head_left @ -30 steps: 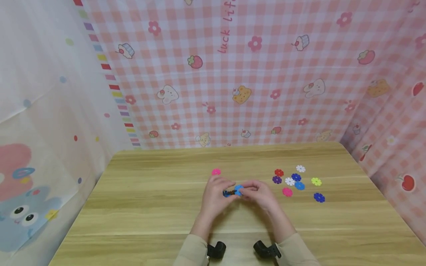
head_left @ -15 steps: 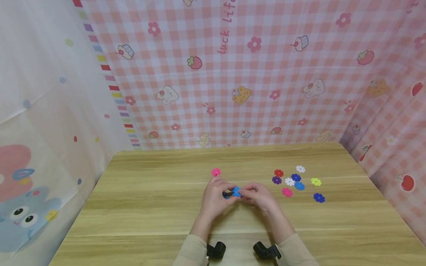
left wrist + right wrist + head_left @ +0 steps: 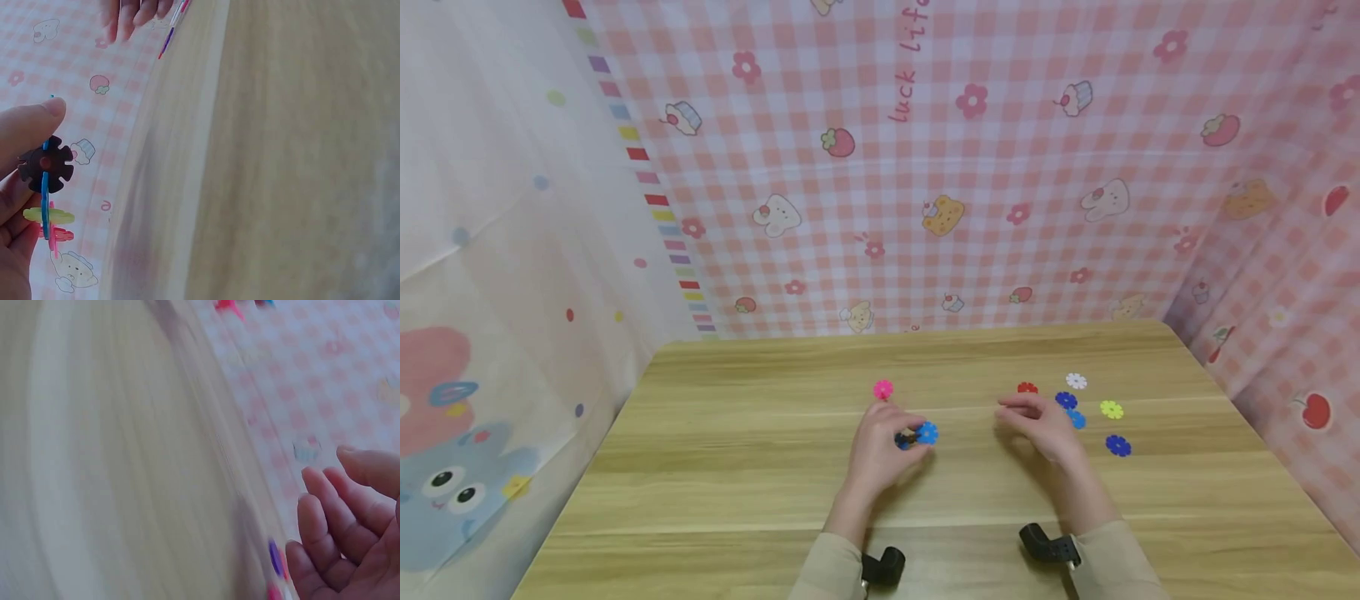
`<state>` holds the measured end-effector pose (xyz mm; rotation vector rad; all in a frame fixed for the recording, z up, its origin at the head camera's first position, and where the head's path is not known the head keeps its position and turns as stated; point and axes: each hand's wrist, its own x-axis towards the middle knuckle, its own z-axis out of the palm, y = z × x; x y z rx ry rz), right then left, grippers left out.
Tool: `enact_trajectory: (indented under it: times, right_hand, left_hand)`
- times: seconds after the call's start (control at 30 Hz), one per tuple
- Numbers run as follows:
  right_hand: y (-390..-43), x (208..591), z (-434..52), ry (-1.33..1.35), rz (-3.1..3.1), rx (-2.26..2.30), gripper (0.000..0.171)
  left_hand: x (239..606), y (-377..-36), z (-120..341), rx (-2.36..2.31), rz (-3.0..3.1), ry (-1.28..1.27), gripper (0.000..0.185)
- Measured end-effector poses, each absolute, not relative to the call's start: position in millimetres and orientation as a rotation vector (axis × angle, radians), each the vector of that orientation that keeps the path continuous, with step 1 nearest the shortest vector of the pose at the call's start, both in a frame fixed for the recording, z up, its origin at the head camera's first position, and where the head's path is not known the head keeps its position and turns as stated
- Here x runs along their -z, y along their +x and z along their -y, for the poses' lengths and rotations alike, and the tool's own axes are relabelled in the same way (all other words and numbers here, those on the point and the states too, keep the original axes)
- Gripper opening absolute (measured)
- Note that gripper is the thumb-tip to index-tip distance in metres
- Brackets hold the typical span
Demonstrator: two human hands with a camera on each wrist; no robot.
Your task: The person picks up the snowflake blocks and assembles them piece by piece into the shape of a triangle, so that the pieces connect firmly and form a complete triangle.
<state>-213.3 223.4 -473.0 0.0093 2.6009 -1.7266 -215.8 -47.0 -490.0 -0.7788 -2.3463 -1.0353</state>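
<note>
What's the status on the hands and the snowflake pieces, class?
Left hand pinches joined snowflake pieces. Right hand open, over the loose pieces on the table. Nothing between them.

Matt wood-grain table point(image 3: 737, 467); smooth plastic discs point(image 3: 1111, 409) — cloth backdrop point(image 3: 1000, 167).

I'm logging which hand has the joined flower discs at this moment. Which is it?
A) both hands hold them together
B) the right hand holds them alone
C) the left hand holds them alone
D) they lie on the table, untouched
C: the left hand pinches the joined flower discs in its fingers, while the right hand hovers apart, empty and relaxed, over the loose discs on the table.
</note>
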Motion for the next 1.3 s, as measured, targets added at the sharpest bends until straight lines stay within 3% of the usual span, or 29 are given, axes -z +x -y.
enact_trajectory:
  times: [0.37, 0.77, 1.03, 1.3]
  right_hand:
    - [-204.0, 476.7, -276.4, -0.105, -2.782, 1.391, 0.036]
    - [-200.2, 489.2, -289.7, -0.265, -2.873, 1.329, 0.036]
    - [-199.8, 494.3, -292.1, -0.235, -2.94, 1.232, 0.038]
    - [-199.8, 493.2, -289.3, -0.202, -2.956, 1.169, 0.021]
  left_hand:
    - [491.2, -214.4, 48.3, 1.061, 2.379, -0.768, 0.032]
    - [490.1, -212.8, 48.0, 1.081, 2.365, -0.78, 0.031]
    - [490.8, -213.1, 47.3, 1.078, 2.372, -0.783, 0.031]
    - [489.4, -213.1, 47.1, 1.096, 2.393, -0.772, 0.031]
